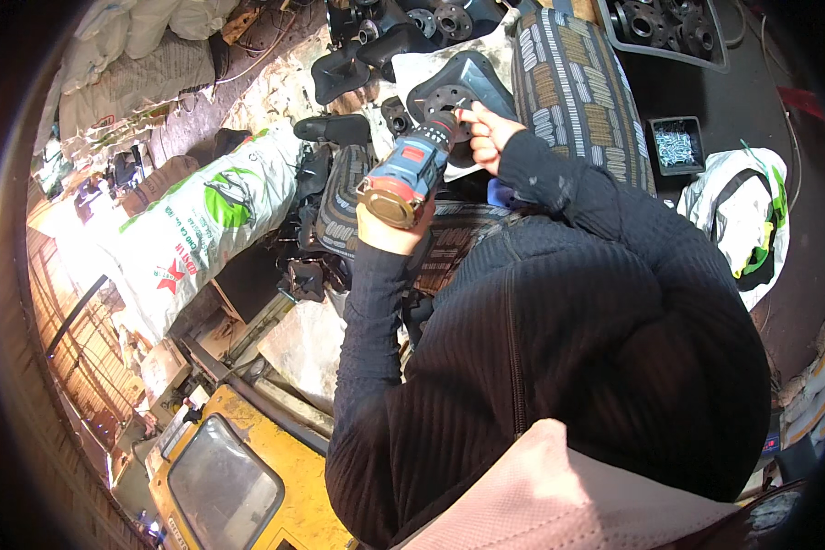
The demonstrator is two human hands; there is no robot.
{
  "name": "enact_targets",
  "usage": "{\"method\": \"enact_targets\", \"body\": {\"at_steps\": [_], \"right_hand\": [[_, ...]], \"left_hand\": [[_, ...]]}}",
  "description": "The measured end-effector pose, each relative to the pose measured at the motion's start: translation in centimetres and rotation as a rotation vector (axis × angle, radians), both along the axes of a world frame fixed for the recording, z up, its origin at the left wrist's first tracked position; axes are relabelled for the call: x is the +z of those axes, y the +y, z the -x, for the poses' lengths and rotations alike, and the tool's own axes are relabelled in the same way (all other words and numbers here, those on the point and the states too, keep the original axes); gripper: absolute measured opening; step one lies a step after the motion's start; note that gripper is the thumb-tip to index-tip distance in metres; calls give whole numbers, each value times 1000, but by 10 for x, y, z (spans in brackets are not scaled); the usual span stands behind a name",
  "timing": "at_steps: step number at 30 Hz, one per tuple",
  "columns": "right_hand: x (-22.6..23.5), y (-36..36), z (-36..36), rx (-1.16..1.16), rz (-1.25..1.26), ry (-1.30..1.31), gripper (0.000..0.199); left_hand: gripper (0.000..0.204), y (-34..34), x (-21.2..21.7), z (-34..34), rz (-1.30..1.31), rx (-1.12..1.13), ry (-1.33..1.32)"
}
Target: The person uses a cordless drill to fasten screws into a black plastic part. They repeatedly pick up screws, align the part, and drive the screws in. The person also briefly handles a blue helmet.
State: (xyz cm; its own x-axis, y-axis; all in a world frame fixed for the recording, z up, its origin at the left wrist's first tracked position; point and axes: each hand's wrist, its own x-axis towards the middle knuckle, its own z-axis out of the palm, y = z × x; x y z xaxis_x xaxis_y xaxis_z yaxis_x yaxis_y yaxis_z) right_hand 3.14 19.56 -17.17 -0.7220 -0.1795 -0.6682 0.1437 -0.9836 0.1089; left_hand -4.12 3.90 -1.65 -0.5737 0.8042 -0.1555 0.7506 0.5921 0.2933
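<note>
Fingertips of the right hand pinch at the drill's tip, seemingly steadying a small screw I can't resolve, against a black round plate at upper centre. Left hand is clenched around the grip of the blue-and-red drill, bit pressed to the plate. Risk as I judge it: bit slips off and catches those fingers, since they sit right beside it. Both forearms rise from lower frame, elbows bent, converging. Tray of screws upper right; printed white sack left.
</note>
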Motion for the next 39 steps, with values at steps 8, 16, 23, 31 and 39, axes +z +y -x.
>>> {"method": "enact_targets", "body": {"at_steps": [8,16,23,31,39], "right_hand": [[-48,-14,-13,22,-718,-265,26],[-68,-20,11,184,-1040,-229,30],[-56,-13,13,230,-1012,-209,35],[-55,-14,10,181,-930,-170,27],[-77,-12,16,257,-1242,-168,40]], "left_hand": [[52,7,-24,35,5,166,-193],[43,16,-33,83,234,-14,-321],[43,39,-27,90,456,29,-417],[39,45,-30,92,420,-55,-425],[39,44,-24,74,207,104,-312]]}}
